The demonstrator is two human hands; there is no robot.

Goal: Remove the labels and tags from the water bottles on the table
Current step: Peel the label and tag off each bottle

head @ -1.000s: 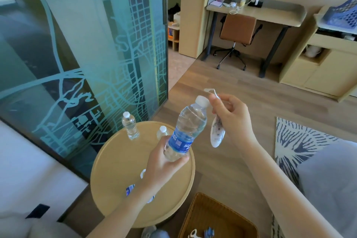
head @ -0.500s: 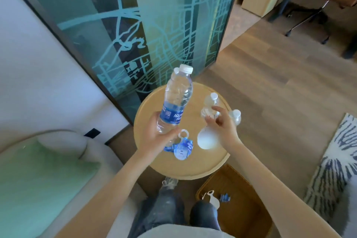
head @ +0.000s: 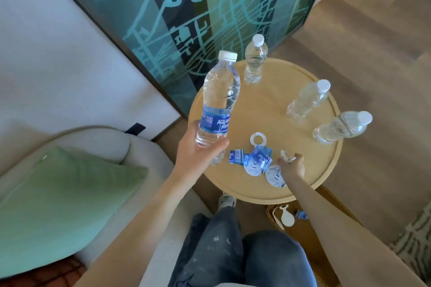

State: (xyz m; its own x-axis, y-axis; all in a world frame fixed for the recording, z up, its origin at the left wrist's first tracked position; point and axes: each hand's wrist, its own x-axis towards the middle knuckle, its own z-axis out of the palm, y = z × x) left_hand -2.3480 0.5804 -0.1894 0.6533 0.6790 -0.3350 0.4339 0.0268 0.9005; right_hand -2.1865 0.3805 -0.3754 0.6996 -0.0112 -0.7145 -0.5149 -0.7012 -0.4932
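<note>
Beside a map-patterned glass panel (head: 210,7) and wood floor (head: 373,53), the round wooden table (head: 268,109) bears three bare bottles (head: 307,99) and loose labels (head: 253,158), while the left hand (head: 200,154) grips the labelled bottle (head: 219,105) above its left edge and the right hand (head: 291,168) curls over a white tag (head: 275,178), though I cannot tell whether it grips it.
</note>
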